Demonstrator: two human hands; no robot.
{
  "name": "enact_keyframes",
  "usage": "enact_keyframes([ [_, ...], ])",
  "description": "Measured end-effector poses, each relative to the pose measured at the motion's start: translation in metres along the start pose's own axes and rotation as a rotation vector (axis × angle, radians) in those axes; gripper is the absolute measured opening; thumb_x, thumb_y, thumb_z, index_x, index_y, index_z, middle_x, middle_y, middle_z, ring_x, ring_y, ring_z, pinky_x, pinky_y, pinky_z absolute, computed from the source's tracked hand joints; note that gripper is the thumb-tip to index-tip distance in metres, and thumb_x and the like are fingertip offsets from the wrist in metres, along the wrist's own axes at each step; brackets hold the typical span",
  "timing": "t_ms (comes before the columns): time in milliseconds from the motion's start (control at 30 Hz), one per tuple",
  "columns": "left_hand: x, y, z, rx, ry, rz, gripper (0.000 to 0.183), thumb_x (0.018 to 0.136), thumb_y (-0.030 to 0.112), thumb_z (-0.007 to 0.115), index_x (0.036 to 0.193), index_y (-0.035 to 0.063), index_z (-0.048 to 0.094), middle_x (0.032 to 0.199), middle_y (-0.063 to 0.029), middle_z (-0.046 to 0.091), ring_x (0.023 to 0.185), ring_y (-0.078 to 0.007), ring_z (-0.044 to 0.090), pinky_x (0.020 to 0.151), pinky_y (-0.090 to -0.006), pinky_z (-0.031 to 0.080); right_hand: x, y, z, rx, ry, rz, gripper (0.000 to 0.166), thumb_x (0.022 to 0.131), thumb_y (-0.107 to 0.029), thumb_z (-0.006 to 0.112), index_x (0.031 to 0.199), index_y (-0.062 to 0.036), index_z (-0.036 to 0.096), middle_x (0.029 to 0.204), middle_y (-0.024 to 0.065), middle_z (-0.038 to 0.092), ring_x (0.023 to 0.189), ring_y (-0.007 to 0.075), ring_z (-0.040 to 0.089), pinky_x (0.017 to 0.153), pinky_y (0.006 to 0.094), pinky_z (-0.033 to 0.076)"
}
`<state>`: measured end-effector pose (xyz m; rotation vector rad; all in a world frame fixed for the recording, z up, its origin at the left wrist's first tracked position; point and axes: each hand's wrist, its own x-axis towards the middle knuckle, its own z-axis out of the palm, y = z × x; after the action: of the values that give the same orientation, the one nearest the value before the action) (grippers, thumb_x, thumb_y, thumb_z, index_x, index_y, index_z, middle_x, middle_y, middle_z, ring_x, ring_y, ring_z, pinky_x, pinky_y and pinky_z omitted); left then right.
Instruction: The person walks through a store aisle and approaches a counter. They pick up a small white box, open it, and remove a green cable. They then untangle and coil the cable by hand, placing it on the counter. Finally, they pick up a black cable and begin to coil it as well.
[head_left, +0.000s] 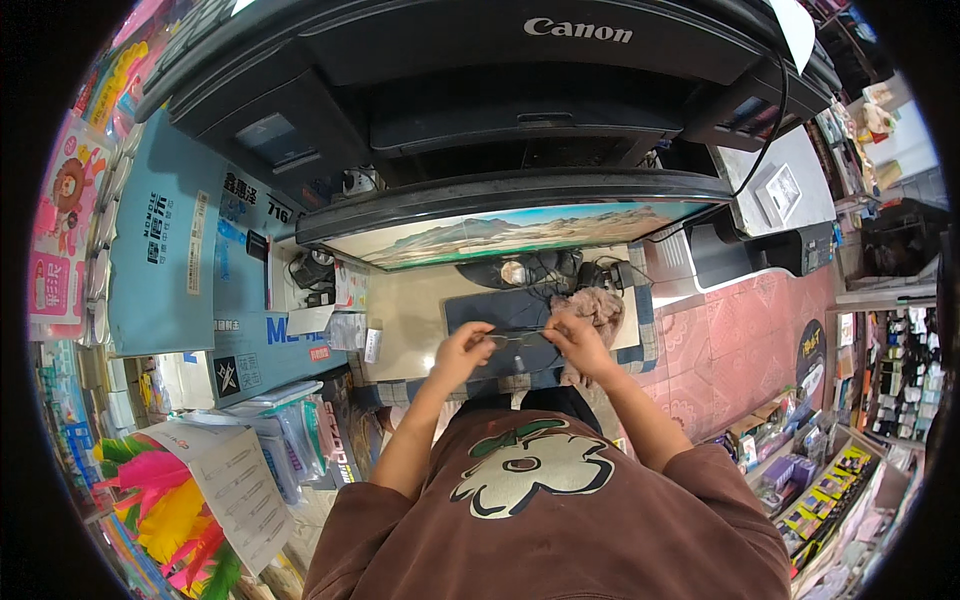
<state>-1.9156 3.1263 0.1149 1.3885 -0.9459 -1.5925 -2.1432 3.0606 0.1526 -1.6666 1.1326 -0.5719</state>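
A pair of thin-framed eyeglasses is stretched between my two hands, above a dark mat on the desk. The fingers of my left hand pinch one side of the frame. My right hand grips the other side near its end. Behind my right hand lies a fluffy brownish-pink cloth, partly hidden by it. The dark mat lies under the glasses on the pale desktop. Beyond it stands a monitor with a landscape picture on its screen.
A large black Canon printer looms above the monitor. Blue cardboard boxes stand at the left, near an open white box of small items. At the right is a white and grey printer. Cables lie below the monitor; stocked shelves flank both sides.
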Motion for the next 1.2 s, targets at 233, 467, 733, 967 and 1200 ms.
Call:
enact_keyframes([
  [233,0.029,-0.062,-0.084,-0.416,0.578,0.014,0.013,0.084,0.011,0.052,0.095,0.0043,0.052,0.076,-0.0034,0.055,0.059,-0.0095,0.050,0.053,-0.0223,0.044,0.022,0.002,0.008,-0.124,0.104,0.177,0.028,0.079,-0.017,0.059,0.105,-0.0102,0.054,0.060,0.0083,0.049,0.052,0.0149,0.045,0.050,0.0304,0.038],
  [467,0.035,-0.053,-0.097,-0.836,0.496,-0.118,0.012,0.088,0.017,0.048,0.091,0.0066,0.051,0.073,-0.0022,0.053,0.062,-0.0119,0.049,0.058,-0.0241,0.044,-0.005,0.036,0.001,-0.026,0.152,0.275,0.025,0.077,-0.018,0.059,0.100,-0.0089,0.056,0.074,0.0096,0.056,0.061,0.0161,0.050,0.058,0.0282,0.041],
  [733,0.026,-0.066,-0.102,-1.051,0.684,-0.263,0.011,0.089,0.017,0.044,0.090,0.0067,0.049,0.075,-0.0051,0.051,0.063,-0.0144,0.049,0.058,-0.0277,0.046,-0.009,0.032,0.018,0.074,0.014,0.301,0.027,0.079,-0.018,0.059,0.102,-0.0059,0.054,0.075,0.0051,0.053,0.064,0.0124,0.047,0.060,0.0276,0.040],
  [967,0.014,-0.047,-0.078,-0.802,0.495,-0.123,0.010,0.088,0.014,0.046,0.092,0.0058,0.048,0.077,-0.0058,0.054,0.068,-0.0160,0.053,0.064,-0.0292,0.049,0.002,0.001,0.032,0.165,-0.155,0.290,0.032,0.081,-0.022,0.058,0.109,-0.0080,0.051,0.059,0.0004,0.045,0.048,0.0073,0.039,0.044,0.0242,0.034],
  [1200,-0.020,0.002,-0.001,-0.986,0.089,-0.120,0.009,0.086,0.013,0.050,0.090,0.0057,0.050,0.083,-0.0060,0.056,0.073,-0.0172,0.056,0.068,-0.0284,0.048,0.028,-0.026,0.068,0.315,-0.290,0.375,0.025,0.082,-0.021,0.056,0.101,-0.0050,0.053,0.059,-0.0006,0.046,0.050,0.0069,0.042,0.045,0.0234,0.035],
])
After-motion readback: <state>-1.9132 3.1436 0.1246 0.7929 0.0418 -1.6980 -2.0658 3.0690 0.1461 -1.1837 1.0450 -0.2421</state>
